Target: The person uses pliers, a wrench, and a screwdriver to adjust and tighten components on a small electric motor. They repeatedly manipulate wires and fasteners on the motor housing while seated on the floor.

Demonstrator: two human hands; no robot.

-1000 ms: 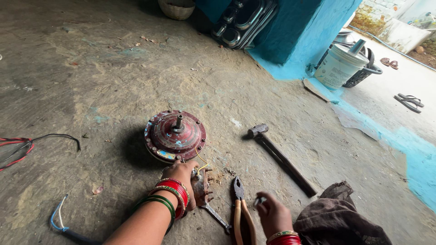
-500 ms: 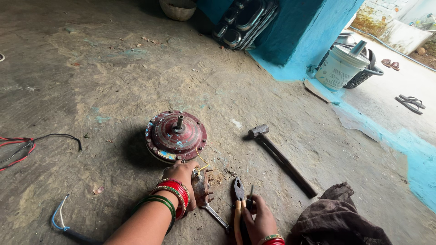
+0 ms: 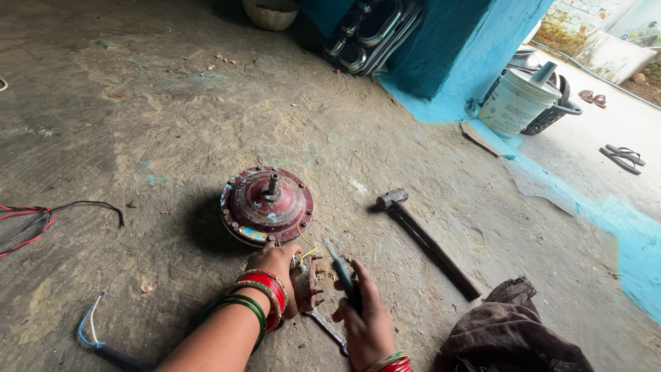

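Observation:
A round, rusty red fan motor (image 3: pixel 267 203) with a short shaft lies on the concrete floor. My left hand (image 3: pixel 277 264), with red and green bangles on the wrist, rests against the motor's near edge and a small rusty part (image 3: pixel 303 281). My right hand (image 3: pixel 367 322) grips a dark-handled screwdriver (image 3: pixel 339 264), its tip pointing up toward the motor and a thin yellow wire (image 3: pixel 307 242). A metal spanner (image 3: pixel 326 329) lies on the floor between my hands.
A hammer (image 3: pixel 427 241) lies to the right of the motor, a brown cloth (image 3: pixel 513 339) at the bottom right. Red and black wires (image 3: pixel 31 220) and a blue cable (image 3: pixel 93 336) lie to the left. A white bucket (image 3: pixel 515 103), steel trays (image 3: pixel 365 34) and a blue wall (image 3: pixel 454 48) stand behind.
My right hand moved forward and left and now holds the screwdriver. The orange-handled pliers seen before are out of sight. My left hand stays at the motor's edge.

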